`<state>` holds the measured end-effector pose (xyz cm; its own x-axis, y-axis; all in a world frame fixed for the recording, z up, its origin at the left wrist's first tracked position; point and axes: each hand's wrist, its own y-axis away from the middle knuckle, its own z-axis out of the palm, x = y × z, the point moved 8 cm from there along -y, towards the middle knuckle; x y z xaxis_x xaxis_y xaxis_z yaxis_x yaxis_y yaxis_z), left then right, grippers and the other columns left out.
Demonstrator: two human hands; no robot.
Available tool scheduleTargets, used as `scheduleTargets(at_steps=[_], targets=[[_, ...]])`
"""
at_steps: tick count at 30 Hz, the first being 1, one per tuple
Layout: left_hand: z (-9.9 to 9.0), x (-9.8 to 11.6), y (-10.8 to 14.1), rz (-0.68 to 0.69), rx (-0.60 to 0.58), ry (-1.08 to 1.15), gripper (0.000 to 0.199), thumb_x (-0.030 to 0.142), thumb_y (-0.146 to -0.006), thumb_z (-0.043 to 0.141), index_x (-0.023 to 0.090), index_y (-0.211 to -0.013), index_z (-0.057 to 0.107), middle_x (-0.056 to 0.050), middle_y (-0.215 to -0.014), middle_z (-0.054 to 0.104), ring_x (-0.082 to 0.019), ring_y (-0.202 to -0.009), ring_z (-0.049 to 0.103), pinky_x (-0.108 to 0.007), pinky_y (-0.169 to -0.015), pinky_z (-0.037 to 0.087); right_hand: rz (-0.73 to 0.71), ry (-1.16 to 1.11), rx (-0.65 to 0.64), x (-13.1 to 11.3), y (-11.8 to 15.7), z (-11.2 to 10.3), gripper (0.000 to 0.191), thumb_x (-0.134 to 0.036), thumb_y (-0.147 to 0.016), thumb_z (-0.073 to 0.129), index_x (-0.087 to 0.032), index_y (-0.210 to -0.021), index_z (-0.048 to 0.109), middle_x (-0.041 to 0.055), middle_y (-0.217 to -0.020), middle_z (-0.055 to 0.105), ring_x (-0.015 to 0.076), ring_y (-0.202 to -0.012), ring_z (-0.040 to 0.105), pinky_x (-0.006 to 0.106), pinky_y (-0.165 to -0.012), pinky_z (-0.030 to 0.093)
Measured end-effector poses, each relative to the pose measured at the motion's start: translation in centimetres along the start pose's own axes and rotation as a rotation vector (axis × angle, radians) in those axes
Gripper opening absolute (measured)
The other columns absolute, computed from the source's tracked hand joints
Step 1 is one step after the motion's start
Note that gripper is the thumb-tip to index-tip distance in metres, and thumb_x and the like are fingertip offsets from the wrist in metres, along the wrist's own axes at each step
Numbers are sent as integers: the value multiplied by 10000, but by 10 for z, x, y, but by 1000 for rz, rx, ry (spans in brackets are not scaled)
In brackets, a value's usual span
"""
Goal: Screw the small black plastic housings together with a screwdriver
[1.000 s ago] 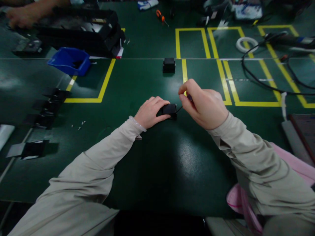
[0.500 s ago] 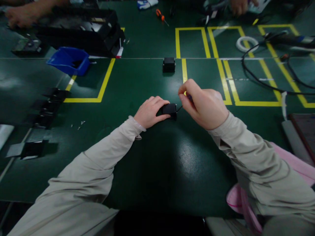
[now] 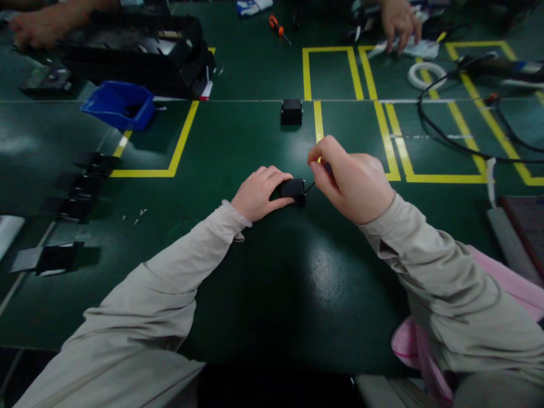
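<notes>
My left hand [image 3: 262,195] grips a small black box-shaped part [image 3: 293,188] against the green table, thumb on the near side and fingers on the far side. In my right hand [image 3: 352,181] is a screwdriver [image 3: 310,187], mostly covered by my curled fingers. Its thin dark shaft slants down to the right end of the black part, where a small bright spot, perhaps a screw, shows. A second black box-shaped part [image 3: 292,112] rests farther back on the table. Several tiny screws [image 3: 140,215] lie left of my left hand.
A blue bin [image 3: 121,106] and a large black housing [image 3: 140,54] stand at back left, near a co-worker's hand [image 3: 40,28]. Black parts [image 3: 87,187] line the left. An orange screwdriver [image 3: 276,25], white ring [image 3: 426,75] and cable [image 3: 442,133] lie farther back. Another person's hand [image 3: 400,25] reaches in.
My hands and the black part stay almost in place. At the back right, the other person's hand has moved left and opened out over a whitish item on the table.
</notes>
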<state>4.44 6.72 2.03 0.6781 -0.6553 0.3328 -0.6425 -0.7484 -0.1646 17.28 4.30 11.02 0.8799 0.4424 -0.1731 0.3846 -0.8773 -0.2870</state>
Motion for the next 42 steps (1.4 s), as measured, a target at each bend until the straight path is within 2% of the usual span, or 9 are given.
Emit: scheduleTargets(at_steps=[12,33,39,42], targets=[[1,-1,0,25,17,-19,449,480,-915,599,150,-1220,590,-114,-1118,609,-275,-1012,545,-407,-916,442,8,46,-22,0,0,3,331,-377,-973,345,-178,-1084,585,9,-710,644,130,-574,551,256,-600,318],[2,-1,0,12,3,-5,457,476,-916,598,144,-1230,586,-116,-1126,607,-273,-1015,542,-408,-914,443,-33,12,25,-1,2,2,294,-323,-965,339,-181,-1078,570,0,-690,625,125,-553,547,258,-583,339],[2,0,0,16,14,-19,451,474,-913,604,154,-1230,589,-114,-1125,606,-274,-1014,539,-410,-917,440,1,37,-17,1,1,4,328,-380,-983,328,-184,-1080,573,9,-696,633,138,-581,568,265,-601,348],[1,0,0,11,5,-13,451,470,-915,603,150,-1233,591,-114,-1126,609,-270,-1009,538,-405,-912,442,21,40,-47,2,0,4,331,-346,-982,311,-181,-1123,562,18,-739,651,144,-597,581,272,-614,356]])
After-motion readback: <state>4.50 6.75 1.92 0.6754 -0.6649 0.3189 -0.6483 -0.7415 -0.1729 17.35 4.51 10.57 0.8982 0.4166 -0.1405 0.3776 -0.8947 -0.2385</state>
